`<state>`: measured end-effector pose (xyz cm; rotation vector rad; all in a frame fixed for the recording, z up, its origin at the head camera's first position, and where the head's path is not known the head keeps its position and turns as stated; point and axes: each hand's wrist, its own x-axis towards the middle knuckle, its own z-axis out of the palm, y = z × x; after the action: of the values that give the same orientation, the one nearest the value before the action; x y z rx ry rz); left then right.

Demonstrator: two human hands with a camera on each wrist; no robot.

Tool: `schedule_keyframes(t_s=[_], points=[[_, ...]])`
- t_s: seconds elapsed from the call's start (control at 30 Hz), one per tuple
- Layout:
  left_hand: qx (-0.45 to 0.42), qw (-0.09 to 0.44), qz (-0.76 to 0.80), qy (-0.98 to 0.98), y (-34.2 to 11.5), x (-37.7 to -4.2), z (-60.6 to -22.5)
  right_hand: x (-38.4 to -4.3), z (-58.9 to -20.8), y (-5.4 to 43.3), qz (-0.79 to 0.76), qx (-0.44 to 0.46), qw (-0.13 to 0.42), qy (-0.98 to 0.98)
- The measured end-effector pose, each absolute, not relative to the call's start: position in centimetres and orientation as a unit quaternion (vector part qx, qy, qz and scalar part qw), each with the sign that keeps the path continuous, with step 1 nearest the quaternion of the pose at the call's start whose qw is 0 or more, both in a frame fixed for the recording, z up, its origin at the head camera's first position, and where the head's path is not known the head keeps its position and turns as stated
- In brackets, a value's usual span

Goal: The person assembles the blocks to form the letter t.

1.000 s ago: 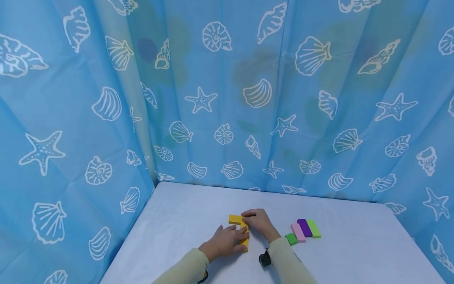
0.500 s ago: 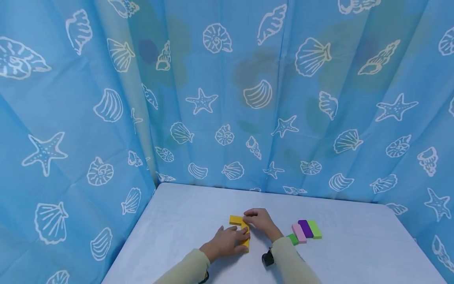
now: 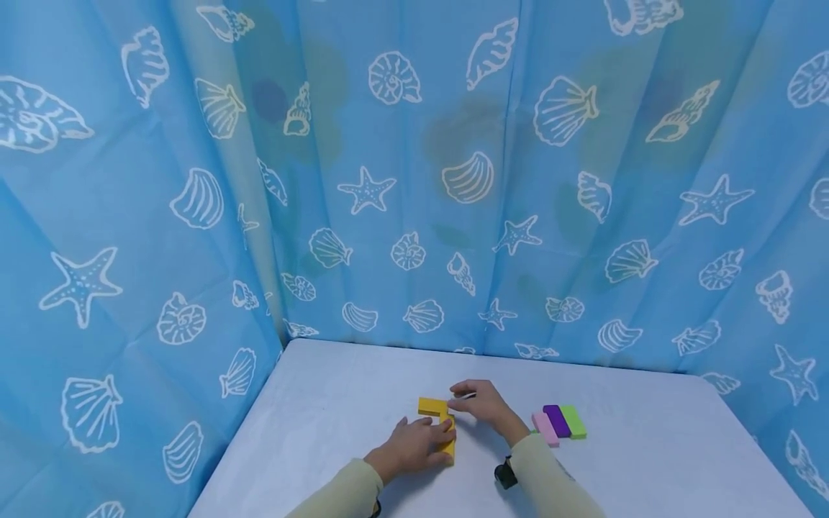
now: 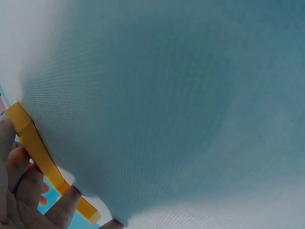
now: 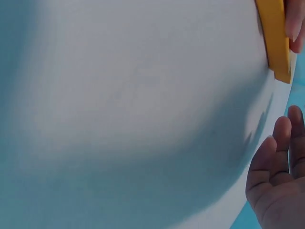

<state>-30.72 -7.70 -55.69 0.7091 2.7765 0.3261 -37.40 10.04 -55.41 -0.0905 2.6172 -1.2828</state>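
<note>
Your left hand (image 3: 414, 444) rests on the nearer yellow block (image 3: 448, 440), fingers curled over it and pressing it to the bench (image 3: 337, 403); a second yellow block (image 3: 430, 406) lies crosswise at its far end, the two touching to form an L; your right hand (image 3: 482, 403) hovers just beside that corner with fingers loosely extended and holding nothing, as the right wrist view confirms; to your right, well apart from the yellow pair, pink (image 3: 544, 427), purple (image 3: 557, 420) and green (image 3: 573, 421) blocks lie side by side; a blue seashell curtain (image 3: 453, 180) hangs behind the bench.
</note>
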Motion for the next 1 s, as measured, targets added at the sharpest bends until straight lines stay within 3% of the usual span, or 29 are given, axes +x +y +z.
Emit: schedule_keyframes(t_s=[1.0], points=[[0.246,0.127,0.111,0.955,-7.9,-30.5,-55.7,-35.6,-52.1,20.1,-0.407,-0.005,0.080,0.910]])
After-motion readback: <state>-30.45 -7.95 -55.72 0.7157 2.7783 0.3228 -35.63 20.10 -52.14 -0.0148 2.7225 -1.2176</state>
